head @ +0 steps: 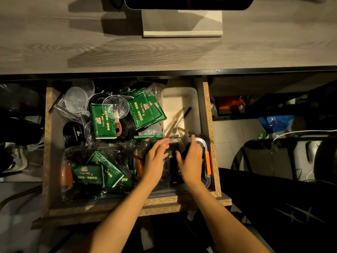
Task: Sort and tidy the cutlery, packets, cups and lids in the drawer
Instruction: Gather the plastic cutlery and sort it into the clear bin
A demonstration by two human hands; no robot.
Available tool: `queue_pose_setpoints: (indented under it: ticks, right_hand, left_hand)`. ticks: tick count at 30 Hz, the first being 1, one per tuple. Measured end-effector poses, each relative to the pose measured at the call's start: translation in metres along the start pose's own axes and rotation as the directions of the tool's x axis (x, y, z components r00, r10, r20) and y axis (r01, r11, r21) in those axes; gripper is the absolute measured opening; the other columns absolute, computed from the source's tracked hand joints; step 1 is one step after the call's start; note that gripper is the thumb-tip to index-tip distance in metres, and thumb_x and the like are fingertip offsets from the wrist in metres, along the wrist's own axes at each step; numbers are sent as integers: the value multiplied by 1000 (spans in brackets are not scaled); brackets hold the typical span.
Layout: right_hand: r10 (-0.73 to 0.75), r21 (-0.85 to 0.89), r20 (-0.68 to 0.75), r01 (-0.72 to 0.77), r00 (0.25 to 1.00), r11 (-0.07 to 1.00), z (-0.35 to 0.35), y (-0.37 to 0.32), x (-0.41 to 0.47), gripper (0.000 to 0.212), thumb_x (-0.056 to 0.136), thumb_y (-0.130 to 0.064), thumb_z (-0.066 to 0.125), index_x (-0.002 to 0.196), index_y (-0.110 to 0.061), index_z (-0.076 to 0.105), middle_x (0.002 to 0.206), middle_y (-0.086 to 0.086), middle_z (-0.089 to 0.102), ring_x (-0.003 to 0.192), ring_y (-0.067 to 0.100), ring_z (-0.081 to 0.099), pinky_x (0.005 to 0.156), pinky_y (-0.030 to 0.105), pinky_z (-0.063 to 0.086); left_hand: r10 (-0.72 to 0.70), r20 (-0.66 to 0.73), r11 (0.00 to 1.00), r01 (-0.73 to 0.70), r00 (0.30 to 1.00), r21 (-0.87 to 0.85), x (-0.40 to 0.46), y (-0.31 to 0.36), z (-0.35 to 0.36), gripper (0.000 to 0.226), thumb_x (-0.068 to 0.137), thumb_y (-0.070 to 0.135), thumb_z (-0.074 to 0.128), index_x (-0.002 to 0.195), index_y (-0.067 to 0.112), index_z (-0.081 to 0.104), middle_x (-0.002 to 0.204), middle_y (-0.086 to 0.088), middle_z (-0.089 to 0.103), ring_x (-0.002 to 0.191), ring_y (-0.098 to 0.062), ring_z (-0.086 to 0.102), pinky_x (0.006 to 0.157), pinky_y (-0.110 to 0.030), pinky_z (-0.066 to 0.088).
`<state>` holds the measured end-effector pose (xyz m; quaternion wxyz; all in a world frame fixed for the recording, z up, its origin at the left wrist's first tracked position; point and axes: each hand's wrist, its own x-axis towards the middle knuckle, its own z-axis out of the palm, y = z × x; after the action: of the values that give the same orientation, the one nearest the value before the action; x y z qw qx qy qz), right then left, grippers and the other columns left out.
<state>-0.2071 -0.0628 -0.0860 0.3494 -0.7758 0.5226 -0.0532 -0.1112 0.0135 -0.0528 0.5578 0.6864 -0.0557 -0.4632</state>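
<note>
Nearest the camera, two bare forearms reach into an open chipboard drawer (207,114) pulled out below a wood-grain desktop (73,52).

Left hand (155,159): fingers straight and together, pressing against a dark bundle of black plastic cutlery (173,161) at the drawer's front right.

Right hand (191,161): fingers curled over the far side of the same bundle, thumb on the near side, gripping it. The bundle sits in a clear container with orange clips (207,162); its contents are too dark to tell apart.

Front left: a second clear container (66,172) heaped with green printed packets (87,173) and black plastic forks (125,150).

Middle: more green packets (104,123) leaning on black round lids (73,133), an upturned clear cup (115,106) resting on one packet.

Back left: clear plastic cups (75,99) and a clear straw.

Back right: a white rectangular tray (196,106) holding a few long utensils (179,119), one with a black handle.

Beyond, on the desktop: a pale flat stand base (182,24) under a black monitor edge (187,2).
</note>
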Motion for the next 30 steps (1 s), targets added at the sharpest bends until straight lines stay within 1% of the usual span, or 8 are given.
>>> queue_pose_setpoints:
  ticks: [8,12,15,20,23,25,27,30]
  right_hand:
    - [-59,286,110,25,992,958,-9,-4,9,38,97,-18,59,134,-14,49,115,-10,60,106,8,60,89,12,46]
    - [-74,365,80,40,994,930,-23,-13,16,33,100,-18,52,131,-9,49,108,-1,64,96,12,62,84,31,53]
    - [-104,434,23,84,994,897,-38,-28,25,27,100,-14,50,127,-9,47,95,-2,61,81,9,60,70,25,50]
    - [-47,601,-109,103,993,793,-57,-65,47,9,99,-11,51,108,-9,55,89,-4,58,77,3,56,71,23,48]
    - [60,758,-125,56,990,650,-69,-92,54,18,100,-16,50,115,-11,58,93,0,59,83,12,58,78,29,49]
    - [115,896,-24,-30,993,444,-75,-108,55,13,101,-16,49,111,-13,58,77,-3,55,63,11,55,61,27,49]
    - [92,974,127,-142,988,177,-77,-120,56,5,101,-14,51,101,-16,56,64,-6,47,48,9,44,46,22,40]
    - [61,960,275,-278,960,42,-74,-127,57,9,99,-15,56,91,-14,51,63,-4,44,49,8,42,46,20,39]
  left_hand:
    - [-43,50,999,45,998,-26,0,3,-2,34,108,19,35,137,15,52,137,-2,56,124,-12,55,99,-23,48]
    - [-10,105,1000,10,994,1,-4,11,1,31,108,29,33,136,30,48,146,1,49,133,-10,47,113,-30,39]
    - [15,125,996,-26,992,83,-7,16,3,37,97,52,34,131,46,48,151,7,45,139,-8,40,117,-34,30]
    - [57,181,979,-90,982,183,-14,33,2,38,100,47,42,138,46,43,152,14,42,140,-3,36,115,-29,29]
    - [17,260,944,-101,965,315,-15,48,1,53,101,44,50,151,35,35,153,14,37,139,-4,34,116,-34,31]
    - [20,275,916,-128,961,381,-16,63,1,56,99,38,55,151,29,35,145,13,46,130,-4,44,104,-23,39]
    - [62,268,888,-176,961,424,-17,78,-2,43,99,31,58,141,26,47,128,8,59,112,-7,57,85,-18,45]
    - [-27,294,953,-65,955,298,-23,89,-16,24,101,23,55,124,30,52,97,-1,63,73,-17,65,64,-32,57]
